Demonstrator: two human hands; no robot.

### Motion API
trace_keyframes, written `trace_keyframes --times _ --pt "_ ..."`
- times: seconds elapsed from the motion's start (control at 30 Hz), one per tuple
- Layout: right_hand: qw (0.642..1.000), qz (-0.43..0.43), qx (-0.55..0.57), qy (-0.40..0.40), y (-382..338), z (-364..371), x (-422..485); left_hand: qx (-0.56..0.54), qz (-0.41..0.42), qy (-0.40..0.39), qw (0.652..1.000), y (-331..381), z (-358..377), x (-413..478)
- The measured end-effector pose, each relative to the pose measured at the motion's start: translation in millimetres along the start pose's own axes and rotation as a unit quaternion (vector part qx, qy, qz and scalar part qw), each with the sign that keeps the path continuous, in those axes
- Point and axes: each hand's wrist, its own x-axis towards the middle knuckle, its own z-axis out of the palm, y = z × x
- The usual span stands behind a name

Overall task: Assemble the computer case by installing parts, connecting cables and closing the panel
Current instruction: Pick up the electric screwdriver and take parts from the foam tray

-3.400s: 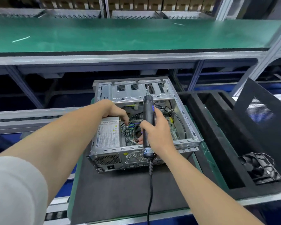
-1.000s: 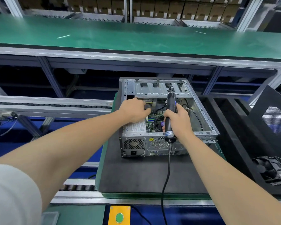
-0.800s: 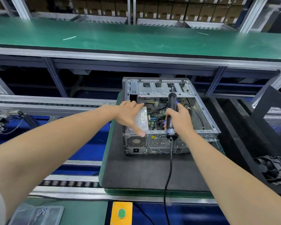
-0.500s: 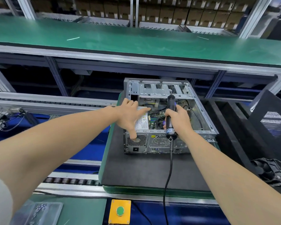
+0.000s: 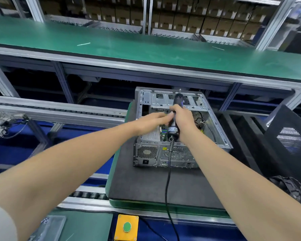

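One case (image 5: pixel 163 153) open on black mat (image 5: pixel 146 185) | power supply (image 5: pixel 150 134), board (image 5: pixel 162 131) fitted | side panel (image 5: pixel 281 122) off, leaning right; fan (image 5: pixel 288 188) loose nearby | right hand (image 5: pixel 184 122) clamped on screwdriver (image 5: pixel 178 100) over case | left hand (image 5: pixel 151 119) straight-fingered, empty | judged midway

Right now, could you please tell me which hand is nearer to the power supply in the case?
Left. The left hand is directly over the power supply; the right hand grips the electric screwdriver to its right.
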Motion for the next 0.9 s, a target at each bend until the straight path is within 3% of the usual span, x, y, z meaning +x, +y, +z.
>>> trace_keyframes --times 0.07,0.13,0.2,0.27,0.43,0.67,0.77,0.9 --pt "0.999 -0.012 0.012 -0.038 -3.9 5.8 -10.1 -0.043 0.027 0.098 0.994 -6.9 6.5 -3.1" --pt "0.996 -0.019 0.026 -0.084 1.8 5.9 -24.8 -0.093 0.036 0.254 0.962 -21.5 8.0 -7.3" --pt "0.992 -0.013 0.04 -0.12 13.8 6.9 -42.2 -0.122 -0.01 0.404 0.906 -39.4 11.3 -13.7" --pt "0.987 -0.004 0.055 -0.15 27.8 11.5 -60.5 -0.156 -0.092 0.468 0.865 -57.3 17.4 -19.8" --pt "0.972 -0.002 0.049 -0.23 70.2 17.5 -105.8 -0.393 -0.173 0.383 0.818 -84.9 32.5 -49.2" --pt "0.938 0.024 0.015 -0.347 142.8 -6.2 -162.9 -0.521 -0.171 0.33 0.769 -108.1 90.4 -106.2" --pt "0.937 0.073 -0.012 -0.342 179.8 -18.9 -180.9 -0.561 -0.18 0.291 0.754 -112.7 122.4 -123.7" --pt "0.943 0.135 -0.042 -0.302 214.3 -25.7 -187.1 -0.546 -0.187 0.259 0.774 -117.0 144.7 -127.9"
